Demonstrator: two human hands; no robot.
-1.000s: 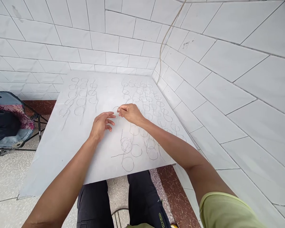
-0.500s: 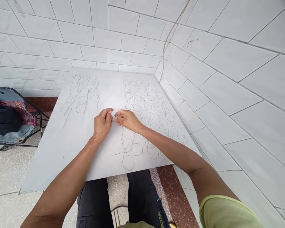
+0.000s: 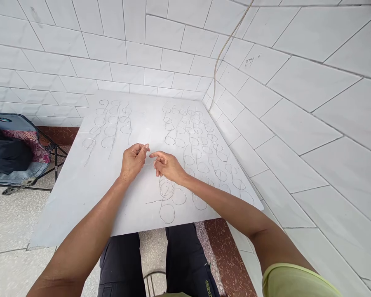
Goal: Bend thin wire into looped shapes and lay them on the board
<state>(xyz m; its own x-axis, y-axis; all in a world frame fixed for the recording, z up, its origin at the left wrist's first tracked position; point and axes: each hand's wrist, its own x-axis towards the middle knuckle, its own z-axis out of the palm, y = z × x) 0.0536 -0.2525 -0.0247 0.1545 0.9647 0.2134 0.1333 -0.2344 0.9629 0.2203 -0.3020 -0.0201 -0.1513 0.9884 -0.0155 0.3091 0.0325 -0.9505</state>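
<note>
Over the middle of the white board (image 3: pixel 80 206), my left hand (image 3: pixel 132 161) is closed in a pinch, thumb against forefinger. A thin wire (image 3: pixel 147 163) shows faintly as a curve just beside those fingertips. My right hand (image 3: pixel 170 168) is a short way to the right, its forefinger stretched toward the left fingertips and its thumb apart from it. No wire can be made out in the right fingers. Below the right hand lie several looped wires (image 3: pixel 167 213) with round rings and loose straight ends, partly overlapping.
Columns of looped wire pieces (image 3: pixel 110 131) lie on the board's left, and more wire loops (image 3: pixel 200 167) cover its right side. White tiled walls (image 3: pixel 297 123) border the back and right. A folding chair (image 3: pixel 43 165) with dark cloth stands at left. A cable (image 3: pixel 216 66) hangs in the corner.
My right hand has opened from a pinch, its forefinger now stretched out and its other fingers lower. My left hand keeps its pinch. The view has shifted slightly.
</note>
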